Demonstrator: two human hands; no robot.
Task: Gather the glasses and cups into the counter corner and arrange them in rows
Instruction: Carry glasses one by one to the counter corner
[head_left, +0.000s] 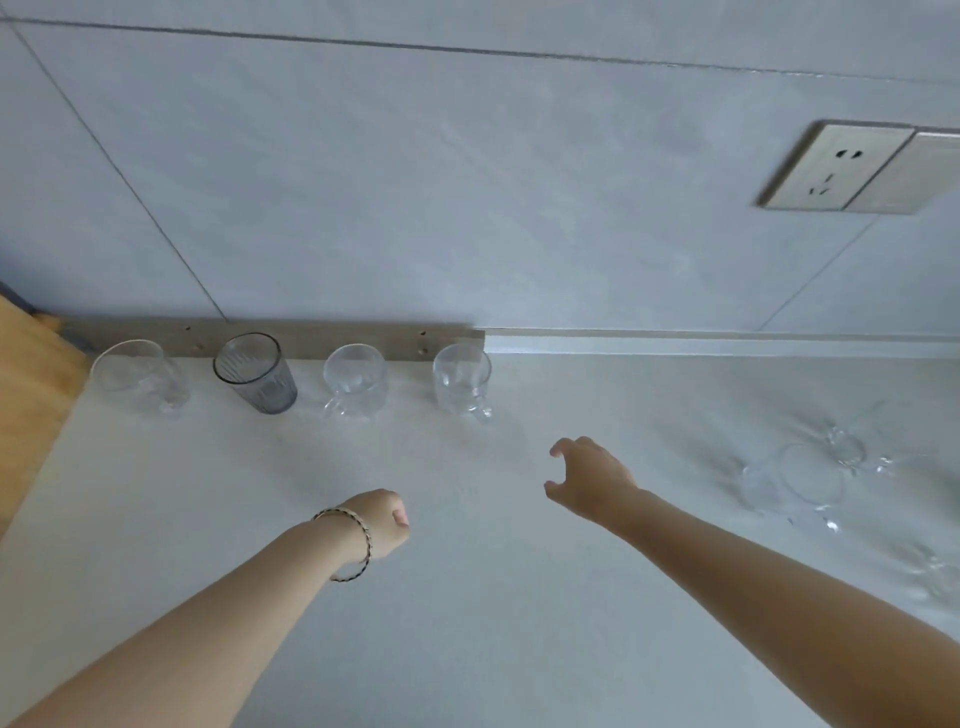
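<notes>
One grey tumbler (257, 374), three clear cups (136, 375) (356, 379) (462, 378), blurred others (802, 475).

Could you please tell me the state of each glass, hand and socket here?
leftmost clear glass: upright, empty
grey tumbler: upright, empty
middle clear mug: upright, empty
right clear mug: upright, empty
clear glasses at right: not yet gathered, blurred
left hand: curled, holding nothing
right hand: fingers loosely open, holding nothing
wall socket: nothing plugged in
</notes>
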